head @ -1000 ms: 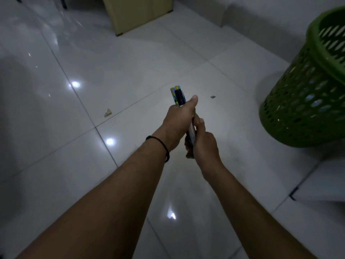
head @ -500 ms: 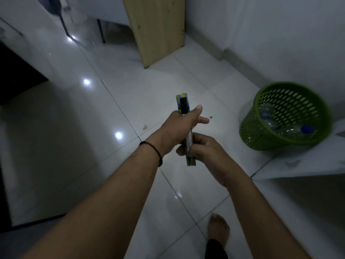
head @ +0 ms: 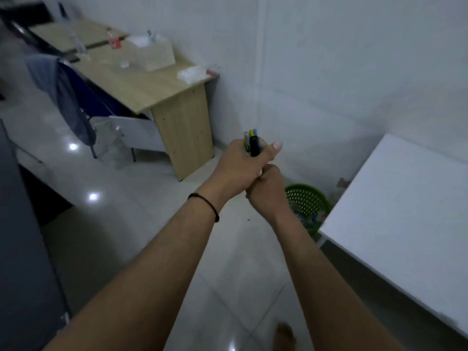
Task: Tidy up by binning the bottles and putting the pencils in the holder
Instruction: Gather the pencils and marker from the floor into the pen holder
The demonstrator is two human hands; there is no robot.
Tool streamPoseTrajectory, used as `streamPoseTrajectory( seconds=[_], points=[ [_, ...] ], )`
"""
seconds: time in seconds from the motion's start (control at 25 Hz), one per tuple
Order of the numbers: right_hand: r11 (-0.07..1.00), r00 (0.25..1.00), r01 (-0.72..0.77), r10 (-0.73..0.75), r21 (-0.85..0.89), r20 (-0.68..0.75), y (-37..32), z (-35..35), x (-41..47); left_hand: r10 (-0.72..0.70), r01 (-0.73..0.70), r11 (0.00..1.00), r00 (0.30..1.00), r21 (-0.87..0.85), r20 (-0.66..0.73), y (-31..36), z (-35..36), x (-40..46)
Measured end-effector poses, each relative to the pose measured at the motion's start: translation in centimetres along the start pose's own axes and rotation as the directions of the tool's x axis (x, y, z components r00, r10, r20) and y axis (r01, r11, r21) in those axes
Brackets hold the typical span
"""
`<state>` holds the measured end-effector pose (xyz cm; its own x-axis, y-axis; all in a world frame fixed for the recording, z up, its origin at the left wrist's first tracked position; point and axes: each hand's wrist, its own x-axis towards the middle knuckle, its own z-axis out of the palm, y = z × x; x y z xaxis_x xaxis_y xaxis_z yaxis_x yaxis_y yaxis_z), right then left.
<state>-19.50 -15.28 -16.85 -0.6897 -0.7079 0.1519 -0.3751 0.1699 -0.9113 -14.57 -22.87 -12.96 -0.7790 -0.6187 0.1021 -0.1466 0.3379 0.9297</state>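
Grip: I saw both hands wrapped round one bundle of coloured pencils [head: 251, 140], yellow, blue and dark barrels packed together.
Left hand [head: 243, 164]: fingers were closed on the upper part of the bundle, thumb stuck out to the right; a thin black band sat on that wrist.
Right hand [head: 266, 191]: fingers were closed round the lower part, directly beneath and touching the left.
Axis: the bundle stood nearly upright, tips showing above the left fist, lower end hidden inside the right.
Bottles: clear plastic ones lay inside the green perforated plastic bin [head: 307, 202], on the floor just right of the right wrist, tucked beside the white worktop [head: 395, 211].
Holder: I could not find it. The wooden worktop [head: 141, 84] at upper left carried blurred clutter, too soft to name.
Judgement: the binning looked done; the pencils awaited a holder. A drop-in would want the upright axis kept, with the upper left hand guiding.
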Motion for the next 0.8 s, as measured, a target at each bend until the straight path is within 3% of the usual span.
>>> streamPoseTrajectory(
  seconds=[0.16,0.32,0.52,0.8],
  points=[
    [0.994,0.991,0.034,-0.046,-0.102,-0.122,-2.4,-7.7,-1.5,0.111,-0.112,0.994,0.994,0.013,0.013,7.7,5.2,-0.2],
    [0.959,0.934,-0.157,0.067,-0.234,-0.351,-2.1,-18.3,-3.4,0.164,-0.184,0.98,0.962,0.073,0.219,13.2,14.5,0.7],
    [0.845,0.848,-0.349,0.102,-0.404,-0.52,0.6,-32.1,-4.8,0.236,-0.251,0.968,0.903,-0.006,0.358,19.3,27.5,2.4],
    [0.933,0.855,-0.299,0.168,-0.202,-0.49,3.8,-45.9,-5.6,0.309,-0.269,0.951,0.822,-0.152,0.479,24.8,38.9,6.3]
  ],
)
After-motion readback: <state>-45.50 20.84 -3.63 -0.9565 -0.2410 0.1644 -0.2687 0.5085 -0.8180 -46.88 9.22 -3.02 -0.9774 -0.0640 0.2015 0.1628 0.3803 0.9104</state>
